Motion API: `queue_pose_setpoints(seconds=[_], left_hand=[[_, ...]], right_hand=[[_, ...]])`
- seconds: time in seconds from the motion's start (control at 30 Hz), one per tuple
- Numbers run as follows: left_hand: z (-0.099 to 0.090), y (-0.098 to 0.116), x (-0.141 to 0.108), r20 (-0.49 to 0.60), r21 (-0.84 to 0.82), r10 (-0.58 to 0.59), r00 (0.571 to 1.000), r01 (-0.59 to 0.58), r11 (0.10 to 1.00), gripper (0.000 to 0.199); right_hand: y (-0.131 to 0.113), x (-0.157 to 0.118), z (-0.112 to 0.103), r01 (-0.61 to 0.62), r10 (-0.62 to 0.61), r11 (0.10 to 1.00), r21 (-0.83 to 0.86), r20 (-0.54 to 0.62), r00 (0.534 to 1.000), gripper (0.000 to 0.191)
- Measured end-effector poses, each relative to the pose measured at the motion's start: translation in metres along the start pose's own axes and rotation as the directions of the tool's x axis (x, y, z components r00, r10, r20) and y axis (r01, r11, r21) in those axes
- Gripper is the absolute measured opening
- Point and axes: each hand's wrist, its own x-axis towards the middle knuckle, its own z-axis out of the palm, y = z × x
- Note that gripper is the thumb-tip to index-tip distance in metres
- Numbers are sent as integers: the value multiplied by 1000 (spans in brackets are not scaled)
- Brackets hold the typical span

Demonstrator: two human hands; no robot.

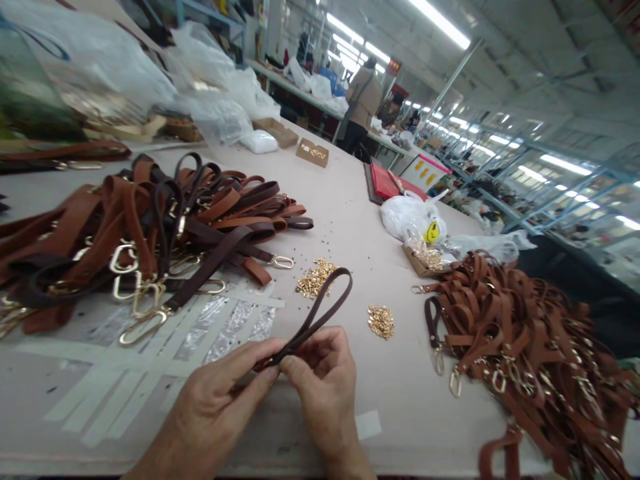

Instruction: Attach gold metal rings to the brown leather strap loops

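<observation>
Between my two hands is a dark brown leather wrist strap (327,312), its loop standing up and leaning to the right. My left hand (215,393) pinches the lower end, where the fingers cover most of it. Thumb and fingertips of my right hand (325,383) close on the same strap near the base of the loop. Any metal part at the pinched end is hidden. Just beyond the hands lies a pile of small gold metal pieces (316,277). A smaller heap of gold pieces (381,322) is to the right of the strap.
Brown straps with gold clasps (145,247) are heaped at the left, and reddish-brown straps (520,327) at the right. Tape strips (125,387) cover the table's left front. Farther back are a small carton (313,153), a white plastic bag (410,217) and a standing person (364,97).
</observation>
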Motion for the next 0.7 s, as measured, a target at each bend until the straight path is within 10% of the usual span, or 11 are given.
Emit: queue_pose_setpoints(seconds=[0.17, 0.4, 0.57, 0.7], left_hand=[[3, -1, 2, 65, -21, 35, 997, -34, 999, 21], [-1, 1, 8, 400, -448, -343, 850, 507, 736, 30], [-3, -3, 11, 343, -465, -457, 821, 571, 676, 43], [-1, 1, 14, 304, -376, -472, 828, 559, 739, 36]], right_hand=[[0, 2, -1, -58, 56, 996, 73, 24, 998, 34], [-18, 33, -46, 118, -48, 927, -355, 199, 979, 33], [-33, 96, -117, 64, -144, 265, -962, 26, 989, 29], [-34, 122, -135, 55, -57, 86, -995, 50, 997, 29]])
